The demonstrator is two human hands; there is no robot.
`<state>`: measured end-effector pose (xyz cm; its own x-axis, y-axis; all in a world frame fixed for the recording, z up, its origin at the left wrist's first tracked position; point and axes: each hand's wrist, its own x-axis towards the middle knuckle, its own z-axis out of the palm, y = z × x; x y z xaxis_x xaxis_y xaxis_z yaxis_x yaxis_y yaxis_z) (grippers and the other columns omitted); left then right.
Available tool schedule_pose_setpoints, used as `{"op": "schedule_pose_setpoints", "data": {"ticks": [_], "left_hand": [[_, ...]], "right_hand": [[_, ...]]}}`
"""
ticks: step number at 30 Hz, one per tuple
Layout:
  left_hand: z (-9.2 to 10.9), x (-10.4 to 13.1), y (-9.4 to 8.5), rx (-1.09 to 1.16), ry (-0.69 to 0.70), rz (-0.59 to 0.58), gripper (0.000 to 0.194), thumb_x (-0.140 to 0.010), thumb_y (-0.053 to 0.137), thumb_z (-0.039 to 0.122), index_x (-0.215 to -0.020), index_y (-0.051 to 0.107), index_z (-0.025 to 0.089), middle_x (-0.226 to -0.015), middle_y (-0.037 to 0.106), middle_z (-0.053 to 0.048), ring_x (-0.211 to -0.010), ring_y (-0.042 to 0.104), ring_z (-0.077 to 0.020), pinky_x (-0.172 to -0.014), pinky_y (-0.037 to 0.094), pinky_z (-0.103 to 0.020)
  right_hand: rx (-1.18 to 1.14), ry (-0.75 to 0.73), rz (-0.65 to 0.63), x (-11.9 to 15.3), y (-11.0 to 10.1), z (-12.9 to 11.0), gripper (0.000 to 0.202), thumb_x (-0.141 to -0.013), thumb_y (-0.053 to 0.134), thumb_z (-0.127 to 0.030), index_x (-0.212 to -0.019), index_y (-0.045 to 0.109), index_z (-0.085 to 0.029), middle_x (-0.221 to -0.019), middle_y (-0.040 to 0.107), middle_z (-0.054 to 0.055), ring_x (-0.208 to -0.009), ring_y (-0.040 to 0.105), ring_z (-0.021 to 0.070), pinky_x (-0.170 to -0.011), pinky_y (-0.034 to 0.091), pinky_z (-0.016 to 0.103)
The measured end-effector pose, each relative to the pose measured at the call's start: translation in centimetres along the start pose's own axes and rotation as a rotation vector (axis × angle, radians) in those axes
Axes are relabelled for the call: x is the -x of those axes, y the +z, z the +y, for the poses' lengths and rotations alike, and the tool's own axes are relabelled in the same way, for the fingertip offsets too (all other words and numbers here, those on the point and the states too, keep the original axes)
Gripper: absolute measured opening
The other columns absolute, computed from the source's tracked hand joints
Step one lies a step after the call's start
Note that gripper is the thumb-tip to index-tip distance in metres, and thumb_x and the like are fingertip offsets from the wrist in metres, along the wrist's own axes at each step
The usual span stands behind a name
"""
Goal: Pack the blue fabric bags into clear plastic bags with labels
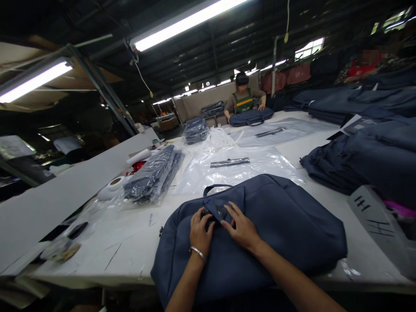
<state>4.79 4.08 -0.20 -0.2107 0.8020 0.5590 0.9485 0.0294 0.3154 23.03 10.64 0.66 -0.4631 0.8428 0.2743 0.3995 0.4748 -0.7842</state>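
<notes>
A large dark blue bag (286, 221) lies on the table in front of me, its handle (217, 186) arching up at the far edge. With curled fingers, my left hand (200, 232) grips a small black piece at the middle of the bag, mostly covered by the fingers. A silver bracelet circles that wrist. My right hand (242, 229) rests on the bag just to the right, fingers spread, the tips touching the edge of a dark strap flap (221, 211) with a small triangular mark. Between the two hands lies this flap.
Clear plastic bags (260, 167) lie flat beyond the bag. Wrapped bags (152, 175) are stacked to the left, near a tape roll (115, 184). Piled blue bags (367, 156) and a marked grey board (380, 229) stand right. Across the table, a co-worker (243, 102) handles another bag.
</notes>
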Motion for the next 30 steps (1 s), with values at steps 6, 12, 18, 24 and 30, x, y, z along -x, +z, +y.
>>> {"op": "schedule_pose_setpoints", "data": {"ticks": [6, 12, 18, 24, 30], "left_hand": [[-1.1, 0.8, 0.9, 0.27, -0.221, -0.006, 0.025, -0.083, 0.063, 0.026, -0.107, 0.068, 0.021, -0.138, 0.053, -0.012, -0.117, 0.06, -0.026, -0.084, 0.061, -0.038], [-0.8, 1.0, 0.6, 0.19, -0.206, -0.003, 0.026, -0.081, 0.064, 0.025, -0.107, 0.068, 0.025, -0.129, 0.06, -0.008, -0.115, 0.057, -0.0289, -0.091, 0.056, -0.048], [-0.7, 1.1, 0.6, 0.141, -0.187, -0.001, 0.035, -0.077, 0.063, 0.015, -0.111, 0.062, 0.022, -0.122, 0.062, -0.009, -0.113, 0.057, -0.0292, -0.091, 0.054, -0.051], [-0.6, 0.9, 0.3, 0.107, -0.195, -0.042, 0.021, -0.078, 0.064, 0.018, -0.1, 0.063, 0.021, -0.117, 0.062, -0.01, -0.111, 0.059, -0.0273, -0.088, 0.056, -0.047], [-0.4, 0.9, -0.4, 0.057, -0.057, -0.013, 0.037, -0.081, 0.059, 0.016, -0.118, 0.06, 0.023, -0.12, 0.065, -0.01, -0.113, 0.06, -0.0297, -0.094, 0.054, -0.051]], "right_hand": [[0.073, -0.072, -0.182, -1.4, 1.3, -0.3, 0.062, -0.09, 0.051, -0.056, -0.138, 0.054, -0.017, -0.14, 0.055, 0.011, -0.128, 0.052, 0.0269, -0.108, 0.041, 0.038], [0.085, -0.102, -0.13, 0.0, 1.6, -0.4, 0.042, -0.093, 0.05, -0.045, -0.123, 0.066, -0.02, -0.124, 0.068, 0.008, -0.114, 0.063, 0.0244, -0.1, 0.048, 0.035], [0.312, -0.22, -0.111, 3.3, 2.0, -2.4, 0.04, -0.092, 0.05, -0.022, -0.13, 0.059, -0.018, -0.118, 0.068, 0.011, -0.102, 0.064, 0.0258, -0.091, 0.051, 0.039], [0.373, -0.229, -0.069, 6.4, 3.0, -2.9, 0.043, -0.092, 0.05, -0.024, -0.133, 0.057, -0.013, -0.127, 0.063, 0.014, -0.117, 0.056, 0.0286, -0.107, 0.04, 0.047], [0.347, -0.252, -0.119, 5.9, 3.8, -2.2, 0.041, -0.091, 0.055, -0.031, -0.13, 0.061, -0.017, -0.132, 0.062, 0.014, -0.122, 0.055, 0.0311, -0.108, 0.039, 0.048]]}}
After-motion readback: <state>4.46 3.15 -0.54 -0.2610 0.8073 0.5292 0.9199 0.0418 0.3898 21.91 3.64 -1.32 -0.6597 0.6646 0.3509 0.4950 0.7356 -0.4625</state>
